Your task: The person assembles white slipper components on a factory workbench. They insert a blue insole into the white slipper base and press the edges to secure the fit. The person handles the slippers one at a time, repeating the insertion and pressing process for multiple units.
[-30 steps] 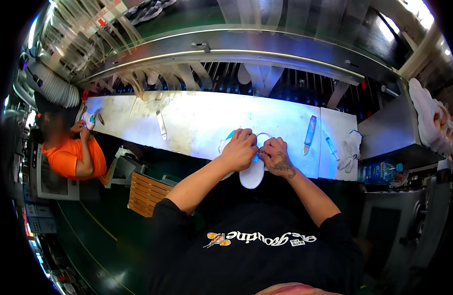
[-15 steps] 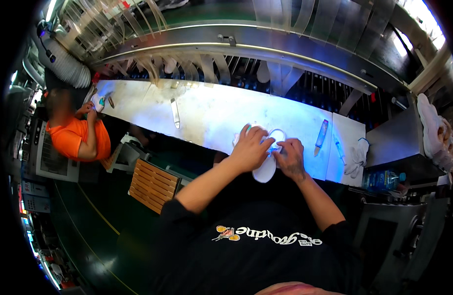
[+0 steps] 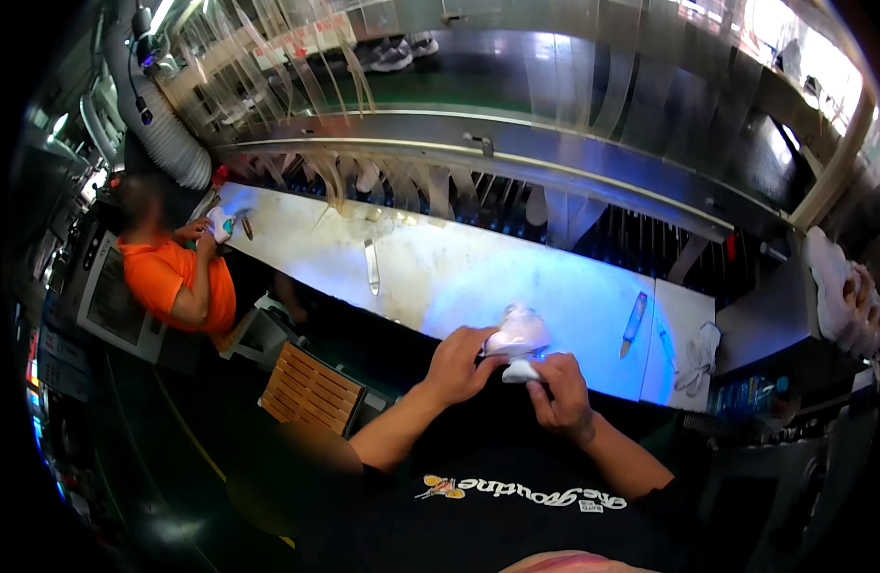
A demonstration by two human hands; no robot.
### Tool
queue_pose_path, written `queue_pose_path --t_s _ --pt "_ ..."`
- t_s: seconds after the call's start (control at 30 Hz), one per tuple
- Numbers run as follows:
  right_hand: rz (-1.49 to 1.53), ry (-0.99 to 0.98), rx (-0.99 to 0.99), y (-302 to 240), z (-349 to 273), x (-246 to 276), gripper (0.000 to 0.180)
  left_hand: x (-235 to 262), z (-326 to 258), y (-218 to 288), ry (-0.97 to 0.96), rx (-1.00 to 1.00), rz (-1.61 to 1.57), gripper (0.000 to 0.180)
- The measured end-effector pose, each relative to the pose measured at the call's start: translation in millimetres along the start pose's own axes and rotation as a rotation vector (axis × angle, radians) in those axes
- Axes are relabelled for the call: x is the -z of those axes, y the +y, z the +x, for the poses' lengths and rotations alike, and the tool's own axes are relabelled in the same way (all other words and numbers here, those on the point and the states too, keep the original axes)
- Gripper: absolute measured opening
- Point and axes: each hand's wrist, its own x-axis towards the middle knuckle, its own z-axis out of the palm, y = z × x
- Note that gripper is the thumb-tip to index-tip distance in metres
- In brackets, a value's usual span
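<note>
My left hand (image 3: 464, 365) is closed on the side of a white shoe (image 3: 518, 331) lit by bluish light above the bench's front edge. Just below the shoe is a small white piece (image 3: 521, 371), perhaps a sole seen end-on. My right hand (image 3: 562, 393) pinches that piece at its right end. The piece sits close against the shoe; whether they are joined cannot be made out. To the right, on the white bench (image 3: 578, 286), lies a blue tool with a tan tip (image 3: 635, 323). Beyond it is a thin blue stick-like thing (image 3: 665, 344).
A white glove (image 3: 698, 361) lies at the bench's right end, above a bottle (image 3: 750, 393). A pale flat tool (image 3: 372, 265) rests mid-bench. Clear strips hang from the machine behind. A person in orange (image 3: 177, 286) works at far left, near a slatted wooden seat (image 3: 313, 390).
My hands have come down and nearer my body with the shoe and the white piece. The shoe has been turned, its opening no longer facing up. The head view has shifted.
</note>
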Motion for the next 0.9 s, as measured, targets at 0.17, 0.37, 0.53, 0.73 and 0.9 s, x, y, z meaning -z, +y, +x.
queue_pose_path --t_s 0.17,0.37,0.53,0.73,0.9 --pt "0.183 0.085 -0.217 -8.8 -2.8 -7.8 0.022 -9.5 20.0 30.0 -0.227 0.245 -0.262 0.043" --pt "0.178 0.267 -0.332 -9.9 -13.8 1.7 0.012 -28.8 5.9 44.5 -0.270 0.437 -0.800 0.047" --pt "0.189 0.214 -0.335 -17.5 -30.9 24.3 0.014 -28.6 -3.1 68.6 -0.265 0.342 -0.763 0.046" --pt "0.278 0.193 -0.380 -23.4 -44.1 33.4 0.013 -43.5 -19.0 73.1 -0.223 0.327 -1.082 0.032" --pt "0.385 0.214 -0.427 -27.1 -54.0 32.3 0.013 -43.0 -29.3 65.7 -0.336 0.154 -0.821 0.024"
